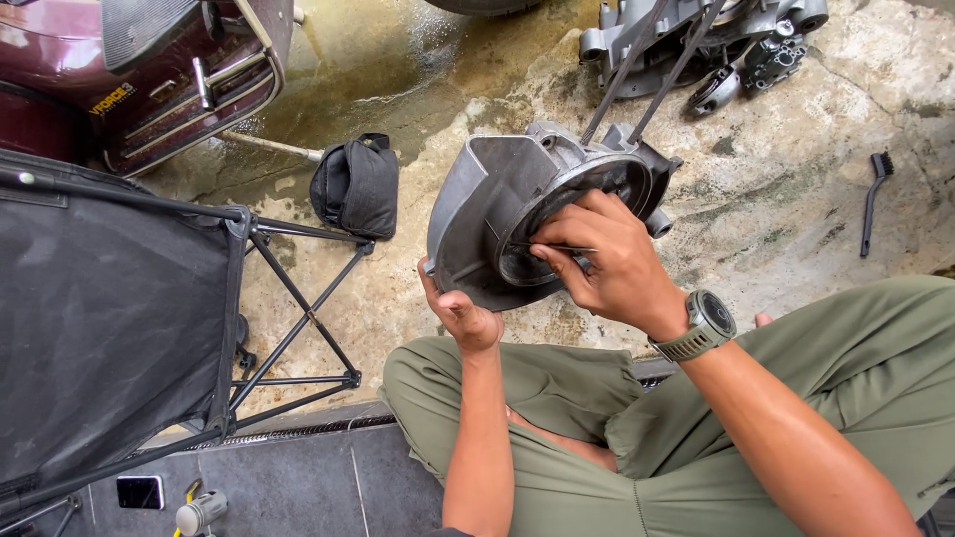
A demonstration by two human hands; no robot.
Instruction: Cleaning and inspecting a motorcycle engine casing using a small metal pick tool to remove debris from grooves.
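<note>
We cup our left hand (466, 316) under the grey engine casing (497, 214), tilting it above our knees, so our right hand (607, 264), pinching a thin pick (552, 247), reaches its round opening.

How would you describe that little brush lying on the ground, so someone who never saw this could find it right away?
Start at the cracked, stained concrete floor on the far right, beyond the person's green-trousered knee. There lies a small black brush, alone and apart from the hands. Unlike the bulky grey metal engine parts further up, it is thin, dark and long-handled, with a short bristled head at its top end.
</note>
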